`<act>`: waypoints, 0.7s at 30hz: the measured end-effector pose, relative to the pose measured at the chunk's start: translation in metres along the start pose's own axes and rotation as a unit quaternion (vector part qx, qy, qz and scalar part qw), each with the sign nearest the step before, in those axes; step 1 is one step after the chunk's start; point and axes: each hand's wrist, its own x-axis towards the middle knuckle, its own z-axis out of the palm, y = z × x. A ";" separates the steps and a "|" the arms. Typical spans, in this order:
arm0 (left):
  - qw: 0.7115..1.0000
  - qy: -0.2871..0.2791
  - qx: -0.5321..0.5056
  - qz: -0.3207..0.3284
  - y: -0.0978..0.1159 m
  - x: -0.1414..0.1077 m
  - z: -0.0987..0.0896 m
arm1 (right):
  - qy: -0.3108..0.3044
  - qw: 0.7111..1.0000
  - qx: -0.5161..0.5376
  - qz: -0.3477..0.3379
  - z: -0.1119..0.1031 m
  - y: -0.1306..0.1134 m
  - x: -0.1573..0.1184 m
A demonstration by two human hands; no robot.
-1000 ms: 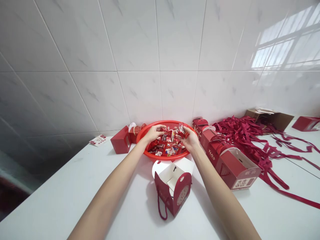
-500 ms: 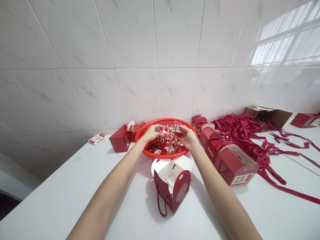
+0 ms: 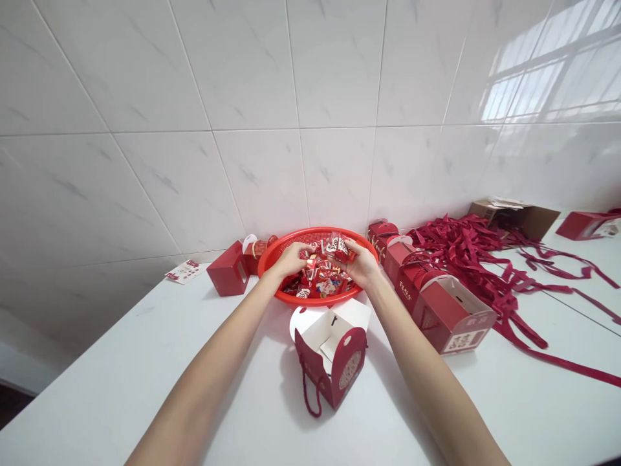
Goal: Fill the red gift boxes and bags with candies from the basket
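A red plastic basket (image 3: 317, 302) stands against the wall, with many small wrapped candies (image 3: 330, 285) in it. Over its left side my left hand (image 3: 291, 260) is open, fingertips and thumb apart just above the candies. My right hand (image 3: 363, 265) is closed on a clear-and-red wrapped candy (image 3: 336, 244) with white and dark print, above the basket's right side. Between my forearms sits a dark red gift box (image 3: 330, 362), its top open, white inside, a cord handle hanging down its left side.
Several red gift boxes (image 3: 451, 317) stand in a row at the right. Behind them lies a heap of dark red ribbons (image 3: 460, 252) beside a brown carton (image 3: 533, 220). A red box (image 3: 228, 270) and a printed card (image 3: 185, 272) are left of the basket. Tiled wall (image 3: 252, 175) bounds the white table (image 3: 145, 343).
Both hands stay over the basket. The candy in my right hand has tilted a little, and my left hand has shifted slightly over the candies. The whole view has shifted slightly.
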 end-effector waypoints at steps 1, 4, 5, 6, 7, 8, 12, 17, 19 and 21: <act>1.000 -0.011 0.008 0.019 0.004 -0.001 0.000 | -0.005 1.000 0.003 0.003 0.000 0.000 0.000; 0.991 -0.116 0.034 0.048 0.019 -0.002 0.006 | -0.008 1.000 0.016 0.013 -0.001 -0.001 0.001; 0.984 -0.161 0.058 0.045 0.023 -0.002 0.009 | -0.001 1.000 0.024 0.015 -0.002 -0.001 0.002; 0.974 -0.203 0.092 0.037 0.026 -0.002 0.012 | 0.009 0.999 0.033 0.015 -0.004 -0.001 0.004; 0.962 -0.239 0.130 0.028 0.029 -0.002 0.014 | 0.020 0.999 0.043 0.012 -0.005 -0.001 0.006; 0.949 -0.269 0.166 0.019 0.031 -0.002 0.015 | 0.030 0.998 0.053 0.006 -0.007 0.000 0.008; 0.914 -0.326 0.238 -0.032 0.034 -0.002 0.014 | 0.042 0.997 0.068 -0.017 -0.012 0.000 0.013; 0.914 -0.322 0.234 -0.086 0.034 -0.004 0.011 | 0.045 0.996 0.073 -0.021 -0.010 0.000 0.011; 0.927 -0.293 0.220 -0.085 0.034 -0.006 0.012 | 0.049 0.996 0.074 -0.022 -0.008 0.000 0.010; 0.940 -0.271 0.192 -0.073 0.033 -0.007 0.012 | 0.052 0.996 0.074 -0.021 -0.007 0.000 0.009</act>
